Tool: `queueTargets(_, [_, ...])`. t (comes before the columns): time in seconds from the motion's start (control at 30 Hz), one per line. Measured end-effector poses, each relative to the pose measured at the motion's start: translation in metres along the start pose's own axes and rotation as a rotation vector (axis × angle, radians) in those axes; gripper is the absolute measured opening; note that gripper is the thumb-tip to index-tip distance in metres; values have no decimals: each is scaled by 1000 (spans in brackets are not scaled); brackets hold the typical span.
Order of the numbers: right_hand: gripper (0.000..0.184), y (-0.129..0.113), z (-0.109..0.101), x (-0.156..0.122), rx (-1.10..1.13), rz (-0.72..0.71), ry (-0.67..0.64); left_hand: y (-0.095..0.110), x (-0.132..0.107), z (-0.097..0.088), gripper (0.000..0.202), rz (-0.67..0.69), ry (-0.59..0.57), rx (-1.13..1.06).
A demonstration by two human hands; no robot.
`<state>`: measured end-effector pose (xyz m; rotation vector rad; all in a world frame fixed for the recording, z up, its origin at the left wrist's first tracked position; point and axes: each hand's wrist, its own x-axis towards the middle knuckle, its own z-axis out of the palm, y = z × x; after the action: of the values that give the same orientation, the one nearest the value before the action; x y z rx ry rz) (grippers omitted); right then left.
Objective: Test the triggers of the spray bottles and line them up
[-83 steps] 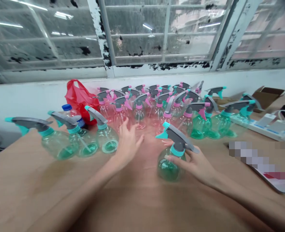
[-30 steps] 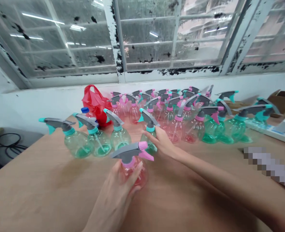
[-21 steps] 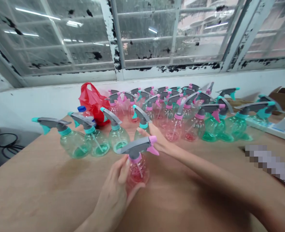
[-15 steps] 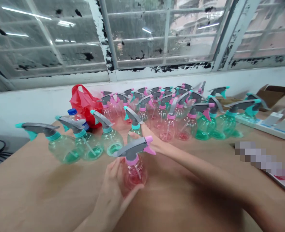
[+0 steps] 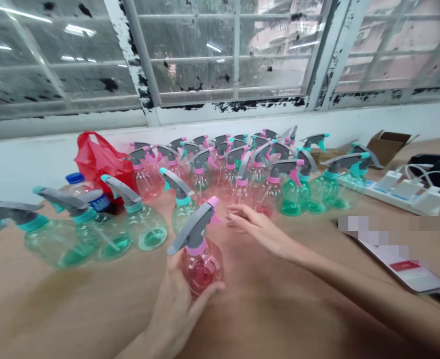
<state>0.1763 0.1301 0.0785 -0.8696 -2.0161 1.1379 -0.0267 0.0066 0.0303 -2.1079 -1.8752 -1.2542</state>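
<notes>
My left hand (image 5: 180, 301) is wrapped round a pink spray bottle (image 5: 205, 269) with a grey and pink trigger head, tilted a little at the front middle of the table. My right hand (image 5: 255, 227) holds nothing; its fingers are stretched out to the left, just in front of the pink bottles. Close behind the held bottle stands a green spray bottle (image 5: 183, 212) with a turquoise collar. Another green spray bottle (image 5: 145, 227) is left of that one, with more green ones farther left. A clear pink spray bottle (image 5: 242, 197) stands beyond my right fingertips.
Several pink and green spray bottles crowd the table (image 5: 103, 314) toward the wall. A red plastic bag (image 5: 100, 164) and a blue-capped bottle (image 5: 75, 184) are at back left. At right lie a power strip (image 5: 384, 194) with plugs, a phone (image 5: 410, 271) and an open cardboard box (image 5: 389, 147).
My right hand has let go of the green spray bottle behind and moved right, fingers now spread. My left hand keeps the pink bottle, now tilted more. The view has turned right.
</notes>
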Motion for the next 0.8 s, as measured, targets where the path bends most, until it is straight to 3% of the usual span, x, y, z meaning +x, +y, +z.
queueTargets(0.13, [49,-13,-24,-51,56,81,71,25,5,15,65,72,-64,-38])
queueTargets(0.23, [91,-24,-29,-67,37,62,59,40,6,30,65,118,-132,-55])
queueTargets(0.3, [105,-30,-28,-66,35,22,83,49,6,39,65,176,-161,-62])
queueTargets(0.4, [95,-36,-26,-57,62,-8,167,58,11,49,68,288,-213,-84])
queueTargets(0.5, [70,-37,-26,-46,65,31,206,61,18,55,69,356,-262,-147])
queueTargets(0.63, [34,-25,-29,-34,37,-63,220,52,24,62,63,403,-247,-265])
queueTargets(0.8, [47,-9,-31,-21,39,-137,221,29,34,60,54,443,-341,-257])
